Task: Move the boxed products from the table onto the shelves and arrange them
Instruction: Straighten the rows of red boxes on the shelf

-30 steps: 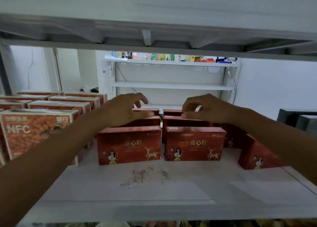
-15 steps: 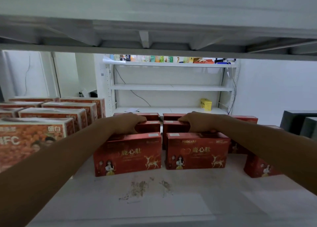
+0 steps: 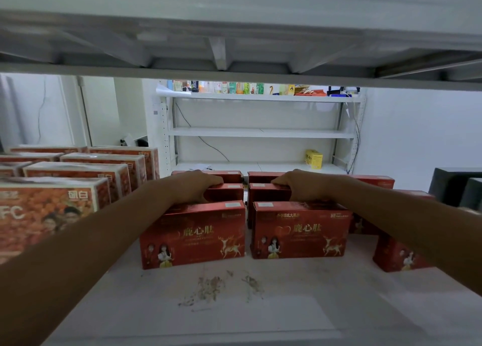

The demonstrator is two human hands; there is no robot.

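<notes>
Two rows of red boxes with a gold deer stand upright on the white shelf (image 3: pixel 260 311). The front left red box (image 3: pixel 193 234) and the front right red box (image 3: pixel 300 232) face me. My left hand (image 3: pixel 199 185) curls over the top of the second red box in the left row (image 3: pixel 229 193), thumb on its front. My right hand (image 3: pixel 300 185) curls the same way over the second red box in the right row (image 3: pixel 263 193). Further red boxes stand behind each hand.
Orange NFC boxes (image 3: pixel 52 207) fill the shelf's left side. More red boxes (image 3: pixel 396 254) stand at the right, dark boxes (image 3: pixel 456 186) beyond them. The upper shelf's underside (image 3: pixel 234 45) hangs low overhead. Dirt marks (image 3: pixel 214 288) spot the shelf front. A far rack (image 3: pixel 260 133) holds a yellow box.
Both hands came down from hovering above the rows and now grip the second box in each row. The view has moved slightly closer to the boxes.
</notes>
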